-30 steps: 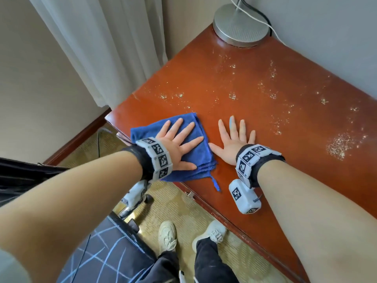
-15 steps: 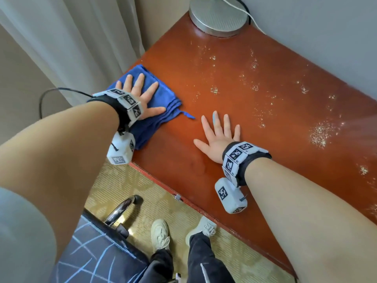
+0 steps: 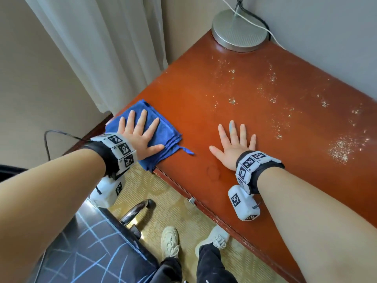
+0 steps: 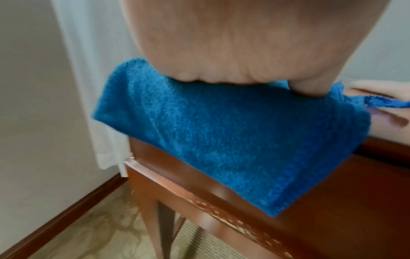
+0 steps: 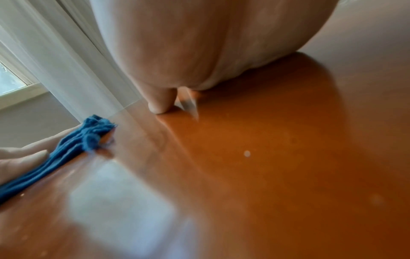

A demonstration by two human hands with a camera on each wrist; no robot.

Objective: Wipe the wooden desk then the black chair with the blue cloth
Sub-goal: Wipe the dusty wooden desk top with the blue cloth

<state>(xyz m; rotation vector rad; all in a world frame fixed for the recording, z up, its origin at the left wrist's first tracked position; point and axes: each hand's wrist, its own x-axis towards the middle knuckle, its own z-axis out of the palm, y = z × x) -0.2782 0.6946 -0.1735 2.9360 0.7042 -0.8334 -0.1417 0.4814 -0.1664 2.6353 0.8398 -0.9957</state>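
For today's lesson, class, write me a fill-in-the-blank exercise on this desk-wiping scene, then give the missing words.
1. The left hand presses flat on the ____ cloth.
2. The cloth lies at the desk's corner nearest the ____.
3. The right hand rests flat on the bare ____.
4. The crumbs lie to the ____ of the right hand.

Missing words: blue; curtain; desk; right

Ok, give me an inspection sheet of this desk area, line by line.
Surface: reddish-brown wooden desk, pale crumbs scattered toward the right and back.
Job's things: folded blue cloth at the left corner, partly overhanging the front edge; black chair lower left.
Clutter: round silver lamp base at the back.
Hands: left hand flat on cloth; right hand flat on bare wood.
Cables: white and black cables over lamp base.
Surroundings: white curtain, patterned carpet.
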